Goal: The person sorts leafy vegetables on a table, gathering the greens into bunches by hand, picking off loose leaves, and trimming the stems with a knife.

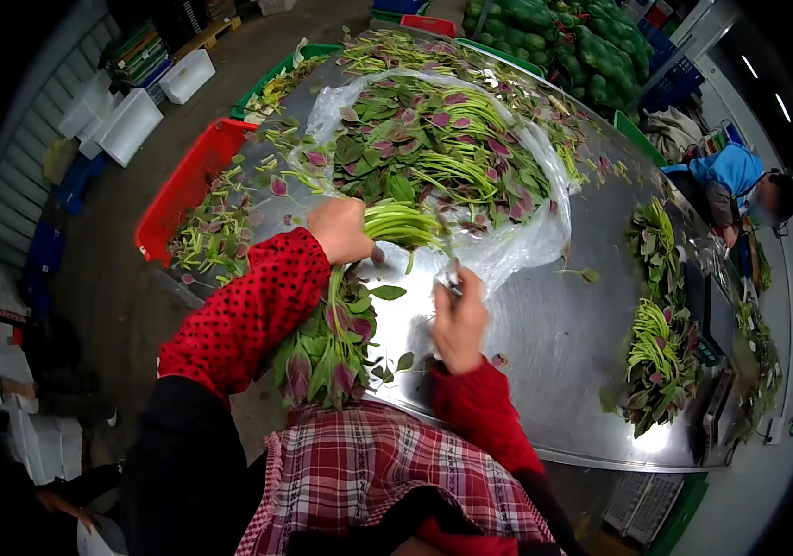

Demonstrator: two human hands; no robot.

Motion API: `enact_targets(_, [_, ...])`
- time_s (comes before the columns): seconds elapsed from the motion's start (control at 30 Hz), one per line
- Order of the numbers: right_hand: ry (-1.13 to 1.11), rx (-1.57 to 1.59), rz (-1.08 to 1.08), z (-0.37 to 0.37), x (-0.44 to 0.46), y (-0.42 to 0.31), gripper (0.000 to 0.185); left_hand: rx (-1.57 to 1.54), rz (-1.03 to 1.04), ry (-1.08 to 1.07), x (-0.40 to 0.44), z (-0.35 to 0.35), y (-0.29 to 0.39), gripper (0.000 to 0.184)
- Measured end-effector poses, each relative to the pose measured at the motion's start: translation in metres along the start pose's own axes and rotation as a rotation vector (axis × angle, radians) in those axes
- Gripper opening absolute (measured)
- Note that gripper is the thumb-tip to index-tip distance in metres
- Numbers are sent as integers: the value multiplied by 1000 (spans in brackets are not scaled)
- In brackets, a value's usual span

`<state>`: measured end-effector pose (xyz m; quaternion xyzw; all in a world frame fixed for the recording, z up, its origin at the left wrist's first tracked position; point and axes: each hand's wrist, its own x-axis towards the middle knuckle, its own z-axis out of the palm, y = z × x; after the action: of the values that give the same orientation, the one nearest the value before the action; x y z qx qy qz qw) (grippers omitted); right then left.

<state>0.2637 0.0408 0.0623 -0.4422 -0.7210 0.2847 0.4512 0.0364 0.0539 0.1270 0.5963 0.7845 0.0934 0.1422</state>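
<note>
Greens (396, 139) in bag (556, 218) on table (554, 343)

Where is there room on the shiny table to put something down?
The biggest bare patch of the metal table lies between the right hand and the bunches on the right, with the clear plastic beyond it. It's crowded on the plastic, around the left hand, and by the red crate.

Stainless-steel table (545, 361): amaranth bunches (658, 341) at three o'clock, clear plastic (552, 208) under heaped amaranth (415, 139) toward one, loose sprigs (396, 56) at twelve.
</note>
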Motion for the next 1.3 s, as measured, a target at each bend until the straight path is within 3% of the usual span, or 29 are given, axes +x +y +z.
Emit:
enact_targets(0.07, [-5,-70,-220,41,16,-18,27,-6,-13,9,-6,-5,3,26])
enact_targets(0.2, [-107,-73,-191,74,20,-18,18,-76,-97,41,-7,-5,-10,36])
enact_targets(0.43, [-169,-161,-170,97,20,-12,12,-161,-137,19,-7,-13,-21,37])
enact_targets(0.53, [-306,-233,-122,108,6,7,19,-197,-182,-41,-4,-11,-34,34])
enact_targets(0.67, [-280,-206,-182,113,34,-7,15,-146,-187,-46,-3,-10,-30,30])
enact_targets(0.7, [-395,-214,-52,111,33,-10,20,-129,-176,-35,-3,-10,-31,29])
enact_targets(0.77, [-721,-327,147,126,-21,60,36,-220,-212,13,-1,-19,-55,31])
enact_targets(0.8, [-622,-266,43,121,-33,62,34,-247,-212,39,-2,-33,-65,32])
enact_targets(0.87, [-546,-195,98,109,-31,48,28,-316,-199,58,-8,-40,-80,33])
enact_targets(0.9, [-529,-179,85,100,-8,26,24,-289,-237,-33,-13,-49,-76,34])
enact_targets(1.03, [-153,163,-37,86,50,-47,19,-69,-126,-33,-22,-46,-57,36])
enact_targets(1.07, [-786,-306,-1,129,-9,10,22,-42,-87,34,-33,-56,-42,36])
enact_targets(1.1, [-666,-349,-167,120,-37,27,28,-13,-40,129,-35,-70,-32,36])
enact_targets(1.13, [-534,-271,-167,121,-48,50,29,-133,53,170,-36,-83,-38,36])
enact_targets(1.2, [-533,51,413,93,-49,73,25,-460,109,159,-49,-98,-44,33])
enact_targets(1.23, [-466,171,522,60,-29,71,23,-641,91,134,-52,-106,-41,30])
enact_targets(1.27, [-260,-18,327,42,-25,94,17,-645,92,125,-52,-108,-38,30])
enact_targets(1.3, [-60,-2,222,24,-18,116,20,-722,140,188,-56,-107,-34,29])
